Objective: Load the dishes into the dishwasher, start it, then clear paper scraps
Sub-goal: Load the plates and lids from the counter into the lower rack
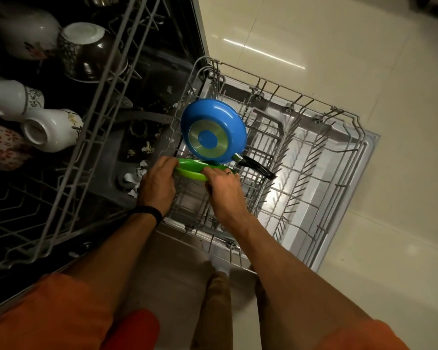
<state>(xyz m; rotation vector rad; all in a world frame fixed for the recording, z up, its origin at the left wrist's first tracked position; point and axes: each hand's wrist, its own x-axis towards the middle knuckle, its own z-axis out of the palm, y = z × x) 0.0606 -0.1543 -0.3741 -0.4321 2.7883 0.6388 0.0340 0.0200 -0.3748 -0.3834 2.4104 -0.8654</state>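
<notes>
A green plate [190,165] stands on edge in the pulled-out lower rack [314,152] of the dishwasher. My left hand [157,184] grips its left rim and my right hand [223,184] grips its right rim. Just behind it a blue frying pan [213,131] leans on its side, bottom facing me, black handle [257,167] pointing right. White paper scraps [137,173] lie on the dishwasher floor to the left of the rack.
The upper rack [106,97] is pulled out at left and holds white mugs [51,130], a dark bowl [89,51] and a flowered dish [3,145]. The open door [352,188] lies under the lower rack. Pale tiled floor [364,59] surrounds it.
</notes>
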